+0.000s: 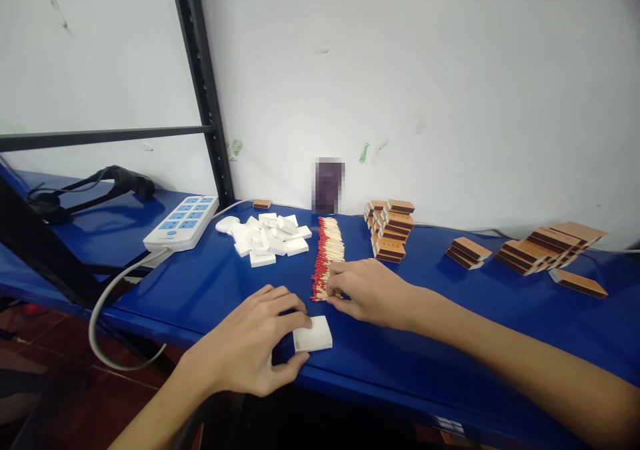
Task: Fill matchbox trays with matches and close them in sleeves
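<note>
The small open tray of white cardboard lies at the near edge of the tabletop, its longer side seeming to run left to right. It sits at my left hand, much the nearer of my hands: the forefinger reaches over its far left rim and the thumb bears on its near left corner, so the tray is lightly pinched between them.

Just beyond the tray, a touch farther toward the wall, starts the long row of pale wooden matches with red heads. The row's long axis runs away from me, while the single sticks lie crosswise, heads to my left, roughly in line with the tray's longer side. My right hand comes in over the headless side at the row's near end, fingers curled down among the sticks and thumb a little apart; I cannot tell whether the tips pinch any. From there the tray is close by, toward me and slightly left.

Farther out, the heap of white cardboard trays lies left of the row, the stepped stack of brown and orange matchbox sleeves right of it, and more brown sleeves well off to the right. The white power strip with blue sockets rests beyond the heap, far left.
</note>
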Demonstrator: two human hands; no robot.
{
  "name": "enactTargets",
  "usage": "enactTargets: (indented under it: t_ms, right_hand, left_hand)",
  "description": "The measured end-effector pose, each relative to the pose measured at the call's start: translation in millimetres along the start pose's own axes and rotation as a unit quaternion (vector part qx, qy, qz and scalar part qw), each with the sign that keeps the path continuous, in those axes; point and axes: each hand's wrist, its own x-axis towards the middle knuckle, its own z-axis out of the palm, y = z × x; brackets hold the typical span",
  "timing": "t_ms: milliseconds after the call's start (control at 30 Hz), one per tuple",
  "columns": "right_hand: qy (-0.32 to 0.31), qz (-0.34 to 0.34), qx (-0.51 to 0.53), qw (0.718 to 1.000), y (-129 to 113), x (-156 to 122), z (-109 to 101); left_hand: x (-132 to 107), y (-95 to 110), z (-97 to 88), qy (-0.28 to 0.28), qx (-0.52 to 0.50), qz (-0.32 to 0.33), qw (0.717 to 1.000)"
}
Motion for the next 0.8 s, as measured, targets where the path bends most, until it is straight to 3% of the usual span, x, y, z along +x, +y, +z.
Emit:
enactTargets:
  t_ms: [300, 567, 800]
  right_hand:
    - [-0.055, 0.026, 0.065, 0.996, -6.9, 5.9, -11.6]
    - [-0.070, 0.028, 0.075, 0.994, -6.0, 4.3, -26.8]
    - [-0.091, -0.022, 0.124, 0.988, -21.0, -5.1, -38.7]
  left_hand:
    - [5.7, 3.8, 6.5, 0.016, -0.042, 0.022, 0.999]
    - [4.1, -5.9, 10.8, 0.032, -0.056, -0.004, 0.998]
    - [1.7, -6.3, 8.5, 0.030, -0.061, -0.037, 0.997]
